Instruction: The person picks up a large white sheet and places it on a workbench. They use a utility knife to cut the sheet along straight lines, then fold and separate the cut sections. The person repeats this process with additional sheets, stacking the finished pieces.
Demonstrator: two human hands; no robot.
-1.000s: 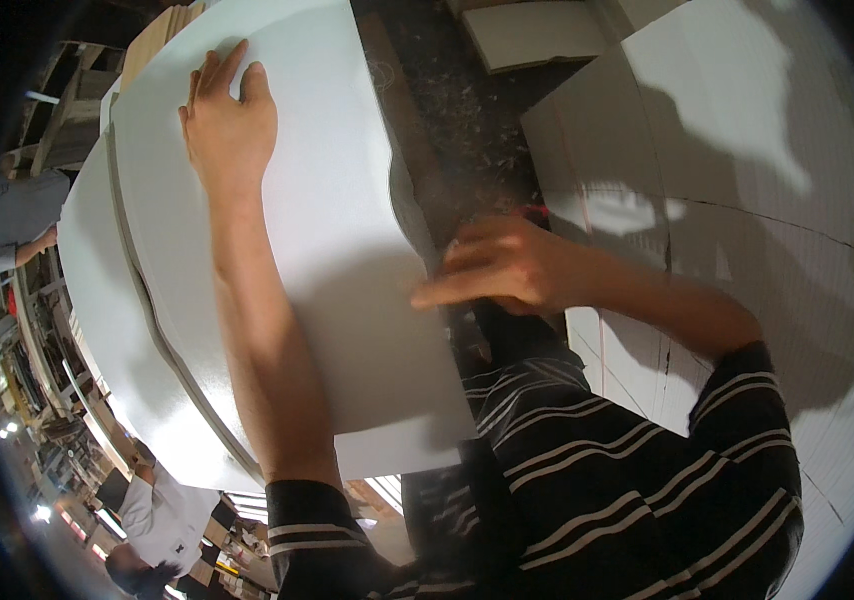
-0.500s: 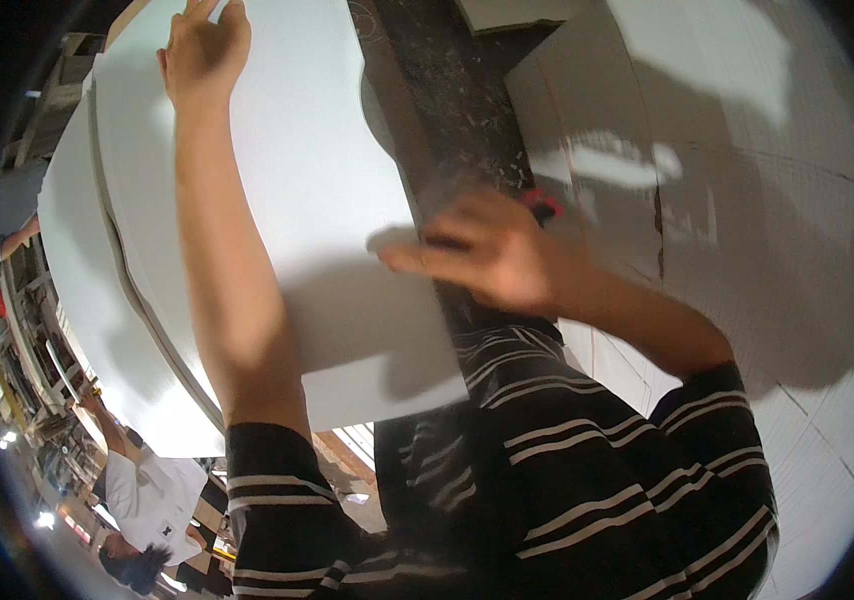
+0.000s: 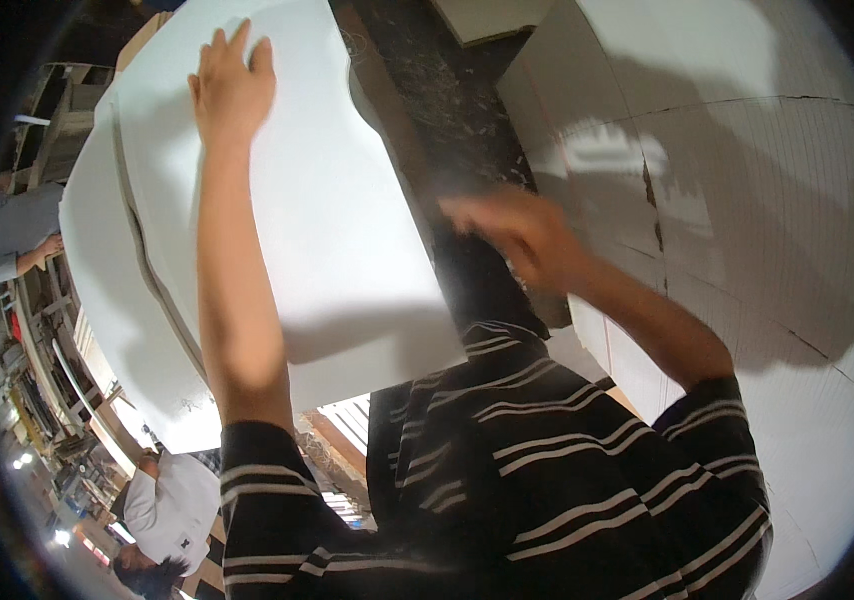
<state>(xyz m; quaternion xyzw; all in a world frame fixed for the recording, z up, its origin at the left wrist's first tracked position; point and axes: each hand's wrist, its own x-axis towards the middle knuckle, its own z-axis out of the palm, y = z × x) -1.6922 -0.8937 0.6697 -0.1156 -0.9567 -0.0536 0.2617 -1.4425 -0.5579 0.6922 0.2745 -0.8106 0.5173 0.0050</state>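
My left hand (image 3: 234, 88) rests on a white sheet (image 3: 347, 250), fingers spread, its arm stretched away across the surface. The sheet's right edge is wavy. Along its left side a dark curved seam (image 3: 147, 250) runs between it and another white piece (image 3: 97, 260). Just off the right edge of the sheet hovers my right hand (image 3: 527, 235); its fingers point left and are smeared by motion, so whether they hold anything cannot be made out.
To the right rises a large stack of white blocks (image 3: 747, 200) with cracks between them. A dark strip littered with white scraps (image 3: 467, 110) lies between stack and sheet. At lower left is a person in a white shirt (image 3: 177, 510); another person's grey sleeve (image 3: 27, 230) shows at far left.
My right hand has drawn back to the right, off the sheet's edge. In the picture, my left hand appears slightly lower and farther right, still on the sheet.
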